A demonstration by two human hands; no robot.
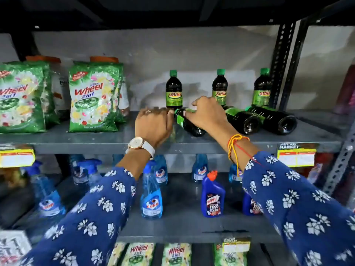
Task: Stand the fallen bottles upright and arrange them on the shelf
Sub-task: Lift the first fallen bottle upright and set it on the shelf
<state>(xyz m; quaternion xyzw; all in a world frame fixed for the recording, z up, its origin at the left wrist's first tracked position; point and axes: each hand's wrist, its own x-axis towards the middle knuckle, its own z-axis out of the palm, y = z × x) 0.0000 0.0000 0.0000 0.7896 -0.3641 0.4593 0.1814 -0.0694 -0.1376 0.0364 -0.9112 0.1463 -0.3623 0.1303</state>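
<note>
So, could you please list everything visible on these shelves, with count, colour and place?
Upright bottles: three, dark with green caps, back of upper shelf.
Fallen bottles: three, dark with green labels, lying on upper shelf; the leftmost is under both hands.
Detergent packets: green, upper shelf left; more on the bottom shelf.
Spray bottles: several, light blue, middle shelf.
Cleaner bottles: two visible, dark blue, middle shelf right.
Price tags: yellow, shelf edges.
Left hand: at the fallen bottle's cap end.
Right hand: fingers on the same bottle.
</note>
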